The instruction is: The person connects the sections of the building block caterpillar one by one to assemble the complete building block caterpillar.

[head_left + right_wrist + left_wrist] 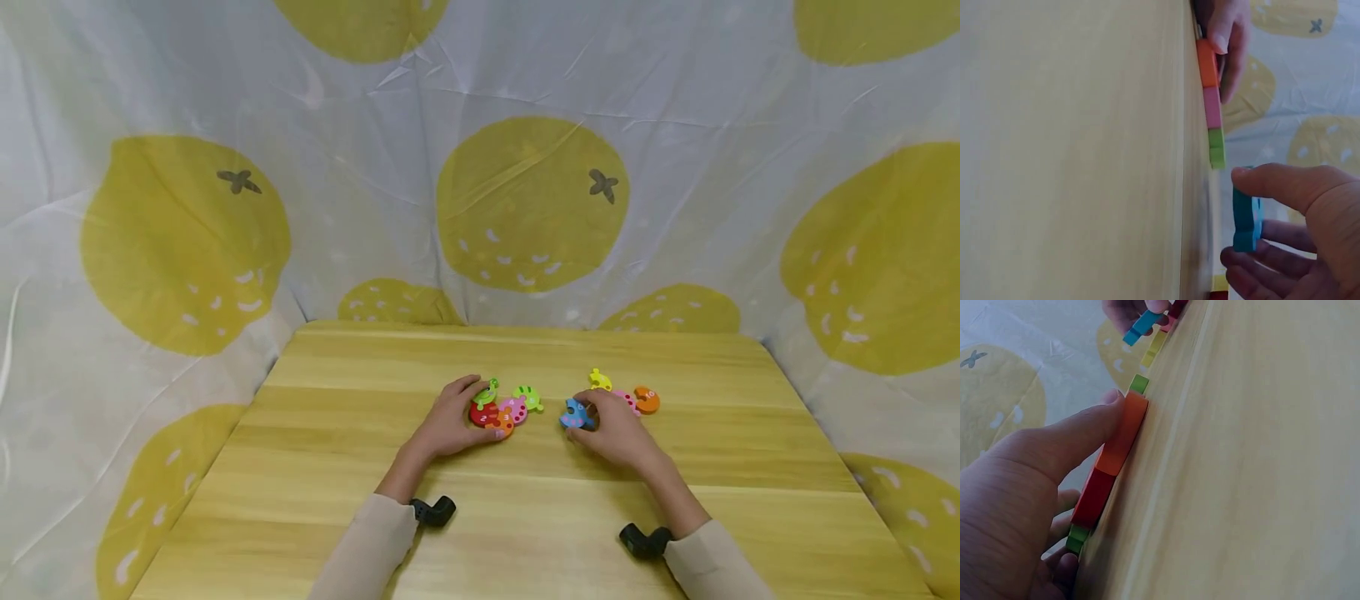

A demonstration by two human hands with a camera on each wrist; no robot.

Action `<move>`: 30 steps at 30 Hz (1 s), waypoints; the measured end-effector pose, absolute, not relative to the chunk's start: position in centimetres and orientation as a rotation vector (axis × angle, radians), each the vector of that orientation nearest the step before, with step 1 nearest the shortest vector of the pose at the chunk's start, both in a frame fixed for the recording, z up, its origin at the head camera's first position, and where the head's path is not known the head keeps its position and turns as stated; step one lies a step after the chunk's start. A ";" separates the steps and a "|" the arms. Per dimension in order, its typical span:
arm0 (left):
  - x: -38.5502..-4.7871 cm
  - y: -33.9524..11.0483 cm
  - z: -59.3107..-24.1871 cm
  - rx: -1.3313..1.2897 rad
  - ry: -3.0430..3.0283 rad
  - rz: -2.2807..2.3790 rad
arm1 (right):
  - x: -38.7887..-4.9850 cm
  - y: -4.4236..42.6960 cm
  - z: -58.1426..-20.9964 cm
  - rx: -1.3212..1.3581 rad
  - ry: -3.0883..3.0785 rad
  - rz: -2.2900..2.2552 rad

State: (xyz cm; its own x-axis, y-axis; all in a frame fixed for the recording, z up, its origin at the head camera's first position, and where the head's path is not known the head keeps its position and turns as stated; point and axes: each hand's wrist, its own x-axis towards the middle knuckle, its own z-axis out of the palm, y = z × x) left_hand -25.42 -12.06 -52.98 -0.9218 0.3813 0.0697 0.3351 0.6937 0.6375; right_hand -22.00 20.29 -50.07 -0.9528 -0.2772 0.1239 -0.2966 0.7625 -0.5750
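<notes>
My left hand (pixel 447 423) holds a chain of joined wooden puzzle pieces on the table. Its thumb presses the orange piece (pixel 1126 434) marked 3, and its other fingers curl by the green head piece (pixel 485 392). Between these lies the red piece (pixel 1094 499) marked 2. A pink piece (pixel 1212 107) and a light green piece (pixel 529 397) extend the chain rightward. Just right of it, my right hand (pixel 621 429) pinches a blue puzzle piece (pixel 1245 215) marked 6 between thumb and fingers, raised off the table in the left wrist view.
Beyond my right hand lie loose pieces: a yellow one (pixel 601 380), a pink one (pixel 627 403) and an orange one (pixel 648 400) marked 10. The wooden table (pixel 525 517) meets a lemon-print cloth (pixel 675 208) behind and at both sides.
</notes>
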 end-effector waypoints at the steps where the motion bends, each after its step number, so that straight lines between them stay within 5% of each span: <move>1: -25.4 -12.0 -53.1 0.595 2.827 1.042 | -22.1 20.1 -50.0 0.477 -2.916 1.000; 30: -25.6 -12.0 -53.3 0.606 2.836 1.033 | -24.3 15.9 -50.8 0.373 -2.902 1.162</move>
